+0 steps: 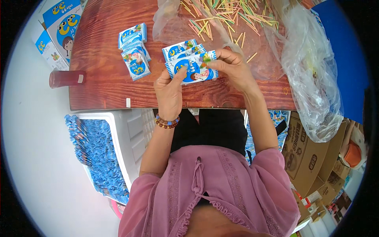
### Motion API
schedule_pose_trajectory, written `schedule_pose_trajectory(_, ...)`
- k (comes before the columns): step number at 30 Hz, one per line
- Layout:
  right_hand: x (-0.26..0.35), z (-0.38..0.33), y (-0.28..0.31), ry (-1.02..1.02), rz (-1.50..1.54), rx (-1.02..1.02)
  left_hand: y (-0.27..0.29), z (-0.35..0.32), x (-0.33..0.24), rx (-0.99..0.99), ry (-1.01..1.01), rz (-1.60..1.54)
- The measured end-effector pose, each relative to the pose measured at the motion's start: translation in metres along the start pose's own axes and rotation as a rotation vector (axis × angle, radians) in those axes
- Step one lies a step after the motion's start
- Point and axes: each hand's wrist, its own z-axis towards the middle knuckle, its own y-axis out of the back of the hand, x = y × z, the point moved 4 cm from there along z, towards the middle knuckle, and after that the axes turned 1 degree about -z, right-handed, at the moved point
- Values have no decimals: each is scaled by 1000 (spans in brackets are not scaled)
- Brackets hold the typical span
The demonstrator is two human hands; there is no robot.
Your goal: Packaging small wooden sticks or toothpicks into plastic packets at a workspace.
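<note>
Both hands hold a small blue-and-white snack packet just above the table's near edge. My left hand grips its lower left part, the thumb lying across the printed front. With thumb and fingers closed, my right hand pinches the packet's right end. Behind the held one, further matching packets fan out; whether my fingers also grip these cannot be made out. To the left, an overlapping row of the same packets rests on the wooden table.
Thin coloured sticks lie scattered on clear plastic at the far side. A crumpled clear bag hangs over the right edge. A reddish cup-like container is at the left edge. Below stands a white bin full of blue packets; cardboard boxes are right.
</note>
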Motion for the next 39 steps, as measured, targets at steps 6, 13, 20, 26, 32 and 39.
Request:
schedule_pose_trajectory(6,7,1,6,-4,-216,86,-1,-2,-2,-8,10,70)
schedule_pose_trajectory(13,3,-2,2,57,-297,15,3,-5,-1,-47,-65,130)
schedule_pose_trajectory(20,4,-6,0,58,-256,-11,6,-7,4,-79,11,-76)
schedule_pose_trajectory(26,36,-16,0,283,-294,11,12,-6,5,-128,148,-150)
schedule_pose_trajectory(32,29,-17,-19,519,-702,169,6,-6,13,-66,213,-191)
schedule_pose_trajectory(39,34,-20,-3,436,-596,260,13,-14,14,-50,192,-179)
